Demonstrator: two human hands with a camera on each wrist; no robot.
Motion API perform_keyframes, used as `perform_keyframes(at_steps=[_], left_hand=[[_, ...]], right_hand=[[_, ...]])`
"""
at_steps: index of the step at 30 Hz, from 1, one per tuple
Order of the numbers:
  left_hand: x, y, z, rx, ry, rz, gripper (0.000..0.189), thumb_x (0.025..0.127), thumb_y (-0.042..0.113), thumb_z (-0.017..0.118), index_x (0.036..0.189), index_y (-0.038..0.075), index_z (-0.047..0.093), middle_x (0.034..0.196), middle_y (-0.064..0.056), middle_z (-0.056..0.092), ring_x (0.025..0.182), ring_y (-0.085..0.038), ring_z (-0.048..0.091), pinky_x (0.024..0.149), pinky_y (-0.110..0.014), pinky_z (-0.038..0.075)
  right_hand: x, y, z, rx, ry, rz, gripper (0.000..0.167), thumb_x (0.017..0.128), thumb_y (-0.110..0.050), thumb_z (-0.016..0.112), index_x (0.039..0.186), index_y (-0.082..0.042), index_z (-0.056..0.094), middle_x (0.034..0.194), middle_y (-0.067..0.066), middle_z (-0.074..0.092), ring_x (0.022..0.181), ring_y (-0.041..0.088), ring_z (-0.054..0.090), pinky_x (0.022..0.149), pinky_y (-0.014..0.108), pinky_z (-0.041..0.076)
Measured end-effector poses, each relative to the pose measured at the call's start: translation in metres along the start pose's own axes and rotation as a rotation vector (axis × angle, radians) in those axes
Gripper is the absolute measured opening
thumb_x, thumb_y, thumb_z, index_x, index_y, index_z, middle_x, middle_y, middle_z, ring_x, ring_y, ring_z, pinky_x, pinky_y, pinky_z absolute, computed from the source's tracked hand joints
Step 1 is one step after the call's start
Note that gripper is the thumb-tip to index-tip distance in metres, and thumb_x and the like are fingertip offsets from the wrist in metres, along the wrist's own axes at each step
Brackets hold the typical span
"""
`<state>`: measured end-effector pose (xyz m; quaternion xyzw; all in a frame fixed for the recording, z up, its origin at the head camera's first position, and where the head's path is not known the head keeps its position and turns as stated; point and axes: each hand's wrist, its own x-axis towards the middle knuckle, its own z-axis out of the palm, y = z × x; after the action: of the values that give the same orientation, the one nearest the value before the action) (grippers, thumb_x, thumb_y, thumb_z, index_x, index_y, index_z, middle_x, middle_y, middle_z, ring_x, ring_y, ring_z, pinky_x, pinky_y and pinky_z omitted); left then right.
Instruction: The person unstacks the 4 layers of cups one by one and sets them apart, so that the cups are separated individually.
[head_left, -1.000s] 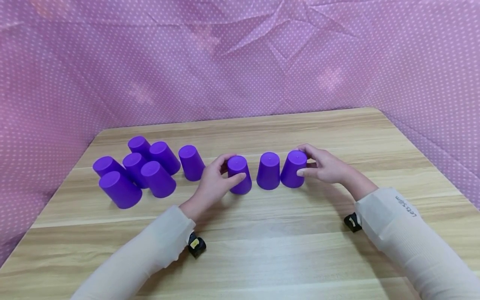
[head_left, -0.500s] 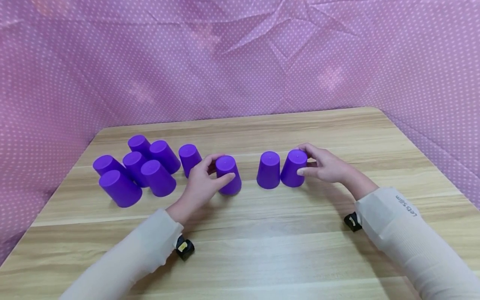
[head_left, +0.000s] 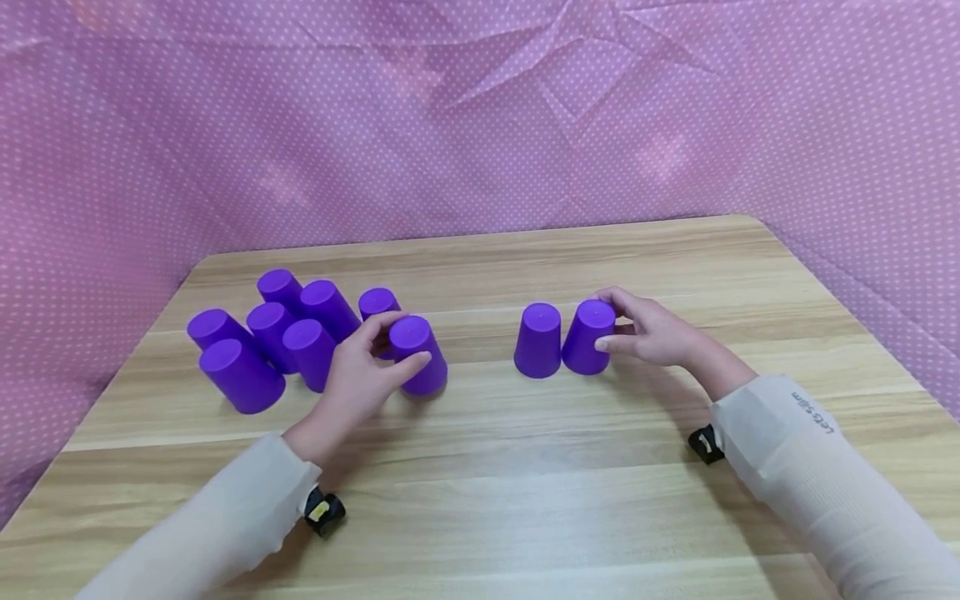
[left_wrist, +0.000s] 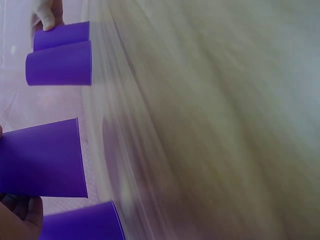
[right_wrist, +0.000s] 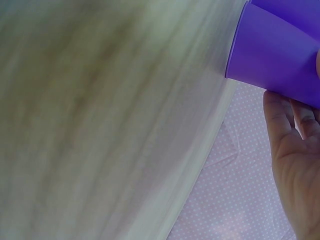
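Observation:
Several purple cups stand upside down on the wooden table. My left hand [head_left: 358,375] grips one purple cup [head_left: 422,358] between thumb and fingers, left of the middle; the left wrist view shows this cup [left_wrist: 45,160] from the side, its rim close over the tabletop. Just behind it another cup [head_left: 377,302] is partly hidden by the hand. On the right, my right hand [head_left: 651,332] holds a cup [head_left: 587,340] by its side. That cup stands against a neighbouring cup [head_left: 538,343] on its left. In the right wrist view, fingers [right_wrist: 280,117] touch the held cup [right_wrist: 270,55].
A cluster of several upside-down cups [head_left: 243,383] stands at the table's left, close beside my left hand. The wooden table [head_left: 525,475] ends at the back against a pink dotted cloth [head_left: 480,125]. Both sleeves carry black wrist cameras [head_left: 324,510].
My left hand has moved left with its cup, away from the two cups on the right and towards the left cluster. The right hand and its cup have stayed in place.

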<state>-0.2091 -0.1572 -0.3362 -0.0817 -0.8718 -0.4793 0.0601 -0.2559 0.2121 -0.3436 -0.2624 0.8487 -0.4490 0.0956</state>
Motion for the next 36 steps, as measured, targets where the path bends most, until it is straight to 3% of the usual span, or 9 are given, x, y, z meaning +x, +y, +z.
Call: perform_keyframes(at_steps=[8,16,23,30,36], left_hand=[[-0.011,-0.008,-0.015,-0.01,0.031,-0.026,0.055,0.077,0.025,0.076,0.125,0.011,0.052,0.119,-0.01,0.059,0.111,-0.023,0.056,0.1,-0.038,0.045],[-0.02,-0.014,-0.026,0.022,0.057,-0.043,0.056,0.078,0.031,0.075,0.125,0.012,0.052,0.116,-0.008,0.059,0.105,-0.02,0.056,0.095,-0.041,0.046],[-0.03,-0.019,-0.039,0.107,0.109,-0.035,0.054,0.078,0.033,0.074,0.125,0.014,0.053,0.114,-0.003,0.061,0.1,-0.012,0.056,0.084,-0.009,0.044],[-0.04,-0.025,-0.055,0.075,0.151,-0.093,0.057,0.079,0.028,0.075,0.127,0.01,0.052,0.116,-0.003,0.058,0.098,0.002,0.053,0.082,-0.005,0.044],[-0.046,-0.032,-0.066,0.068,0.222,-0.127,0.056,0.078,0.024,0.076,0.126,0.006,0.052,0.106,0.01,0.058,0.093,0.008,0.053,0.081,-0.003,0.044]], right_hand=[[0.0,0.002,0.001,0.01,-0.009,-0.003,0.044,0.084,-0.003,0.065,0.123,0.002,0.043,0.114,0.016,0.055,0.11,0.029,0.049,0.098,0.046,0.046],[-0.001,0.003,0.0,-0.006,0.0,-0.008,0.043,0.084,-0.002,0.065,0.122,0.003,0.044,0.113,0.016,0.055,0.109,0.029,0.049,0.096,0.045,0.047],[0.001,0.003,-0.001,0.004,0.0,-0.009,0.044,0.084,-0.002,0.065,0.122,0.002,0.044,0.113,0.016,0.055,0.109,0.029,0.049,0.097,0.046,0.047],[0.001,0.003,-0.001,0.002,-0.001,-0.012,0.044,0.084,-0.003,0.065,0.122,0.003,0.043,0.113,0.017,0.055,0.11,0.029,0.049,0.096,0.045,0.047],[0.001,0.004,-0.002,0.012,-0.004,-0.006,0.044,0.083,-0.003,0.066,0.121,0.003,0.044,0.113,0.016,0.055,0.11,0.029,0.049,0.097,0.043,0.047]])
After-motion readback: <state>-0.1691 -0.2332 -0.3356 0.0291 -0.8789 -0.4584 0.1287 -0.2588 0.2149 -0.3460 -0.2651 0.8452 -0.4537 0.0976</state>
